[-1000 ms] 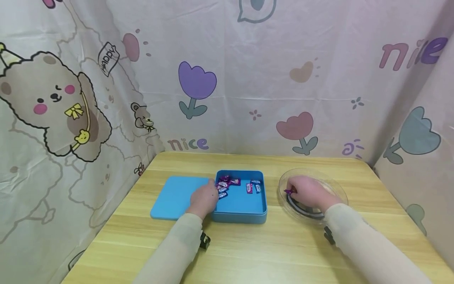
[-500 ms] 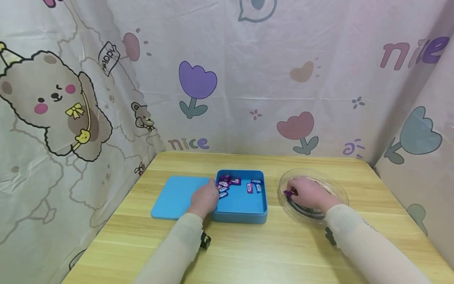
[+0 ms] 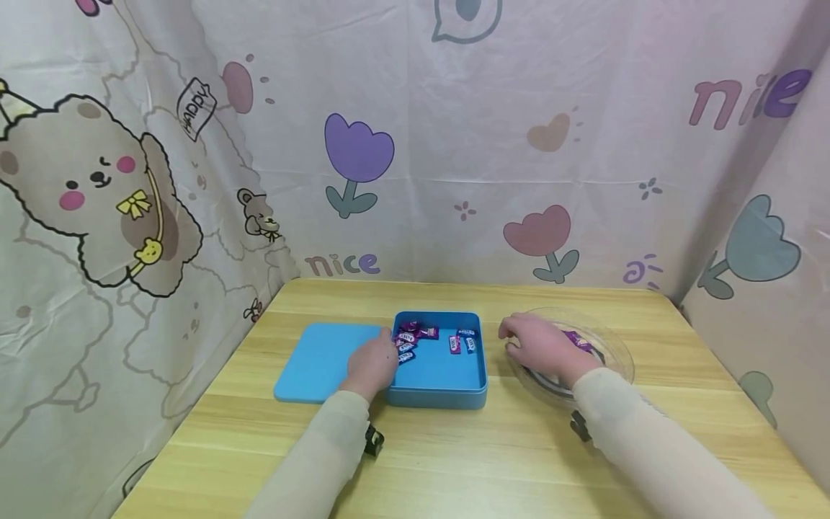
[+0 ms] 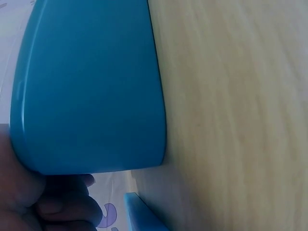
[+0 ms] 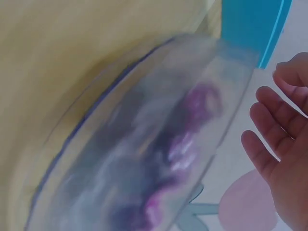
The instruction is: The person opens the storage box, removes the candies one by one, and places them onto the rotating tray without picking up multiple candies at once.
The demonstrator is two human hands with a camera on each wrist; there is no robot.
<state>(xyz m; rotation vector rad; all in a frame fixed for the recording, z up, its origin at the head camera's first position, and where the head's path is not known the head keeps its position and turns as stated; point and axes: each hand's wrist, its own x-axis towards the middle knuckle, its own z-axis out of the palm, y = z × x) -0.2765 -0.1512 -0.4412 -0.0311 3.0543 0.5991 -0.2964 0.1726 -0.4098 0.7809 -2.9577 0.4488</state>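
Note:
My left hand [image 3: 373,364] holds the left wall of an open blue box [image 3: 441,398]; in the left wrist view its curled fingers [image 4: 67,209] sit against that corner. Inside the box, small wrapped candies [image 3: 406,337] in purple, pink and blue cluster along the left side. A pink candy [image 3: 455,344] and two blue ones lie towards the right. My right hand [image 3: 541,347] hovers over the left rim of a clear round bowl [image 3: 619,346], fingers loosely bent and nothing visible between them. Purple-wrapped candy [image 3: 577,340] shows in the bowl, partly hidden by the hand.
A flat blue lid [image 3: 318,364] lies on the wooden table [image 3: 441,461] left of the box, partly covered by my left hand. A printed cloth [image 3: 447,144] hangs behind the table and along both sides.
My right hand has moved left and up to the bowl's left rim, and its fingers have loosened. The purple candy seen at its fingertips no longer shows there. My left hand stays put.

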